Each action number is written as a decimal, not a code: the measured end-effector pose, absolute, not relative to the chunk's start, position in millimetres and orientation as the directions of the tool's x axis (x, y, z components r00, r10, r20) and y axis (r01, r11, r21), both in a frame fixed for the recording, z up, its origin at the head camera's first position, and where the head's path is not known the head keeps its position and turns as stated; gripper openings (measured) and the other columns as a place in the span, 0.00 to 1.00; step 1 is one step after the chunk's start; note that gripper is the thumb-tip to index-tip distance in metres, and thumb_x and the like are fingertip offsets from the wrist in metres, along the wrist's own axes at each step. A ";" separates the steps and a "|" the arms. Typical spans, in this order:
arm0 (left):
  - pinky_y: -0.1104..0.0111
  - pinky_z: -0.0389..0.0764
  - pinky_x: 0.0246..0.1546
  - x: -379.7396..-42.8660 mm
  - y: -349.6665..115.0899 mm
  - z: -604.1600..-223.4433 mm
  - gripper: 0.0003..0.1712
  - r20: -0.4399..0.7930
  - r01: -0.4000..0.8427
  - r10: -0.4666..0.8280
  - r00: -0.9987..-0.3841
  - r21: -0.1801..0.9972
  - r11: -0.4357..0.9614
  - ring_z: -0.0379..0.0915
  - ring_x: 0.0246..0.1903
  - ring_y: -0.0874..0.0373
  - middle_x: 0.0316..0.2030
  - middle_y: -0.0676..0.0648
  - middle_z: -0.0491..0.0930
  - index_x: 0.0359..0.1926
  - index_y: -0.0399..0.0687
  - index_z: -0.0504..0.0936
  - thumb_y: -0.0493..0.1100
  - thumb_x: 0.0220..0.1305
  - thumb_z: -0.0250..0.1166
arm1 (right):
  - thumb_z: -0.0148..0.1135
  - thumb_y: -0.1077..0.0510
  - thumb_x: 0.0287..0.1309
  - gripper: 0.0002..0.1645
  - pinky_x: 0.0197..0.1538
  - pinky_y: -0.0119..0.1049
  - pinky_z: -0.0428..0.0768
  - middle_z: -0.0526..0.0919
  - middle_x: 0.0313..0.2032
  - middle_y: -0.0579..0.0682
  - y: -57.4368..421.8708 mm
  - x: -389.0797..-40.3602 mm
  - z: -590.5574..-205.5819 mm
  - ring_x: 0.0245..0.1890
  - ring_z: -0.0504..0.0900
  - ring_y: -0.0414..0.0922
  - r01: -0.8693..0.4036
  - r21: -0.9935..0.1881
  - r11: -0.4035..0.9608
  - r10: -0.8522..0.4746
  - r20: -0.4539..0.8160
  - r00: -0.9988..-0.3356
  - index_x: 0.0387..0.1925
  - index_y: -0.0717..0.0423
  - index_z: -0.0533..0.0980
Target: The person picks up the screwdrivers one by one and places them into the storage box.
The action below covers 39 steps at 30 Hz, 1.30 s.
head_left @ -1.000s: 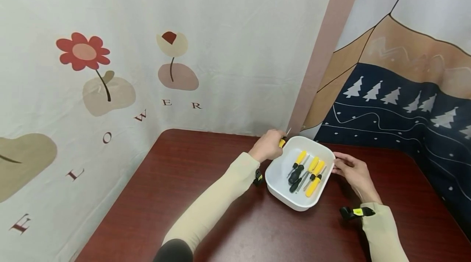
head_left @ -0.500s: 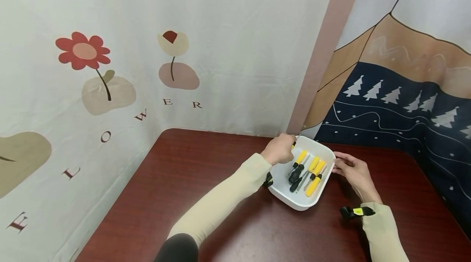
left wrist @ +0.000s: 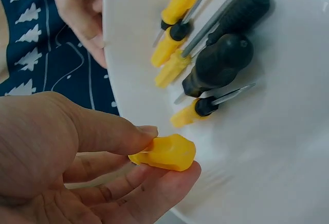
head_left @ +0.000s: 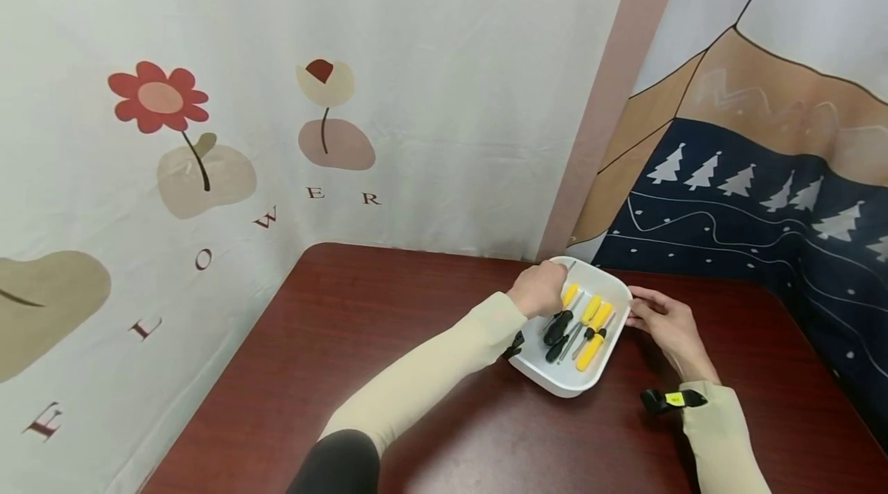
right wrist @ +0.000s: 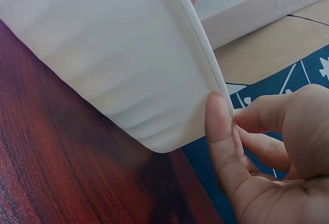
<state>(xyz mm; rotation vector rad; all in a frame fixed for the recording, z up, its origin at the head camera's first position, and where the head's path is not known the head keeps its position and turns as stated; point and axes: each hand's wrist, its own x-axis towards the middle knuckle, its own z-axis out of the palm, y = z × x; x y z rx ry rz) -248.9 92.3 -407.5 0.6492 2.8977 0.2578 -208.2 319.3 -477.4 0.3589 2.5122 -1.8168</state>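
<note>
Over the far left part of a white plastic basin (head_left: 569, 389), my left hand (head_left: 541, 288) pinches a screwdriver (left wrist: 172, 152) by its yellow handle, between thumb and fingers. Its metal shaft shows just past the hand in the head view. My right hand (head_left: 669, 324) holds the basin's right side at the rim, thumb and fingertips at the edge in the right wrist view. Inside the basin lie several more screwdrivers, some with yellow handles (head_left: 591, 351), others with black ones (head_left: 558, 328).
The basin stands on a dark red wooden table (head_left: 388, 309). Behind it hangs a pale printed curtain (head_left: 444, 93) with flowers and letters. A dark blue printed cloth (head_left: 728, 224) with white trees hangs at the right.
My left hand has moved right, from beside the basin's left rim to over its inside, with the screwdriver still in its grip. My right hand has stayed at the rim.
</note>
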 end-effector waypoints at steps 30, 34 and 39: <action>0.72 0.76 0.31 -246.1 110.0 -418.1 0.06 -0.239 0.421 0.424 -0.873 0.068 0.904 0.72 0.32 0.61 0.37 0.53 0.82 0.47 0.52 0.84 0.43 0.71 0.65 | 0.55 0.60 0.75 0.28 0.45 0.27 0.86 0.75 0.62 0.62 320.5 -207.6 -475.4 0.37 0.83 0.31 0.201 -0.932 0.302 0.170 -0.155 -0.973 0.72 0.62 0.68; 0.74 0.75 0.31 -244.0 110.7 -417.1 0.07 -0.264 0.452 0.441 -0.858 0.021 0.892 0.73 0.30 0.61 0.37 0.54 0.83 0.46 0.53 0.85 0.44 0.74 0.62 | 0.55 0.60 0.75 0.28 0.45 0.27 0.86 0.76 0.61 0.62 320.8 -207.2 -475.3 0.37 0.83 0.31 0.202 -0.931 0.304 0.169 -0.156 -0.973 0.72 0.62 0.68; 0.74 0.75 0.30 -242.2 111.9 -415.1 0.09 -0.295 0.463 0.438 -0.849 -0.017 0.886 0.72 0.29 0.62 0.38 0.54 0.84 0.47 0.53 0.86 0.45 0.75 0.59 | 0.55 0.60 0.75 0.28 0.45 0.27 0.86 0.77 0.59 0.61 320.8 -207.2 -475.5 0.37 0.83 0.31 0.203 -0.930 0.306 0.166 -0.158 -0.973 0.72 0.62 0.68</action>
